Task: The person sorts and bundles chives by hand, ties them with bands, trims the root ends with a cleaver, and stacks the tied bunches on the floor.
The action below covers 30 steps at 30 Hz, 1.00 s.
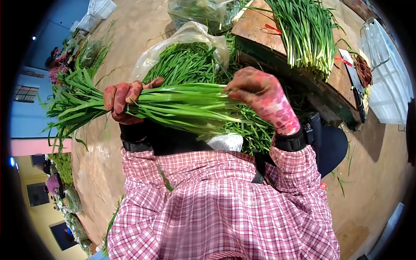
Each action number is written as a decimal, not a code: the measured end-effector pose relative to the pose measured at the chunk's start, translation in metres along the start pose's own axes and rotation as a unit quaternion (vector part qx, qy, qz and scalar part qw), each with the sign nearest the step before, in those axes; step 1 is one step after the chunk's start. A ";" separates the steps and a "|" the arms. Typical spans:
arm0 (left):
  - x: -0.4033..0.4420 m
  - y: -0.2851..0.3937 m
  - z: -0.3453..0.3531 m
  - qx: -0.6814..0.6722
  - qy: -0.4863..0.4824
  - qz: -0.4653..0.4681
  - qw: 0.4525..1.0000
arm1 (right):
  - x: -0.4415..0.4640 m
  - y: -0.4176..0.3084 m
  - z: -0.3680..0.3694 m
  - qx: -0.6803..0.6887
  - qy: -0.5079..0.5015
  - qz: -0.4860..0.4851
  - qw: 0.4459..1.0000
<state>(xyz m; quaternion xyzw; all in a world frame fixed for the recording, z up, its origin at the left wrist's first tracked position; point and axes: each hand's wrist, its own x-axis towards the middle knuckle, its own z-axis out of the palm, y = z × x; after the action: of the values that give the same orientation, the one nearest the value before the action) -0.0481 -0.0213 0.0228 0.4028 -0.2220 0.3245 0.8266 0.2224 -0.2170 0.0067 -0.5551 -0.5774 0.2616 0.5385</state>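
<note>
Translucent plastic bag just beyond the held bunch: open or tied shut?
Open. The translucent plastic bag has its rim spread wide, baring green leaves inside; the held bunch hides its near side.

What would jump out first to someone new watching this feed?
First, the bunch of long green leaves gripped in the left hand, with the right hand at its other end. Next, the big green bundle on the brown-topped bench at upper right, and the open plastic bag beyond the bunch.
</note>
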 end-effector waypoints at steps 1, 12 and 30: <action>-0.002 0.002 -0.001 0.002 0.000 -0.001 1.000 | -0.003 0.004 -0.005 0.018 0.038 0.071 0.997; -0.005 0.000 -0.009 -0.015 -0.051 -0.010 0.999 | -0.010 0.042 0.013 0.270 -0.075 0.301 0.912; -0.006 0.011 -0.004 -0.005 0.012 0.043 0.999 | -0.011 0.048 -0.011 0.149 0.123 0.255 0.947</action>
<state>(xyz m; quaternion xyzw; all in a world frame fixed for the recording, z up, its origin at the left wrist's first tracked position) -0.0597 -0.0155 0.0222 0.3847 -0.2310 0.3635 0.8164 0.2478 -0.2189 -0.0369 -0.6252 -0.3003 0.4033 0.5970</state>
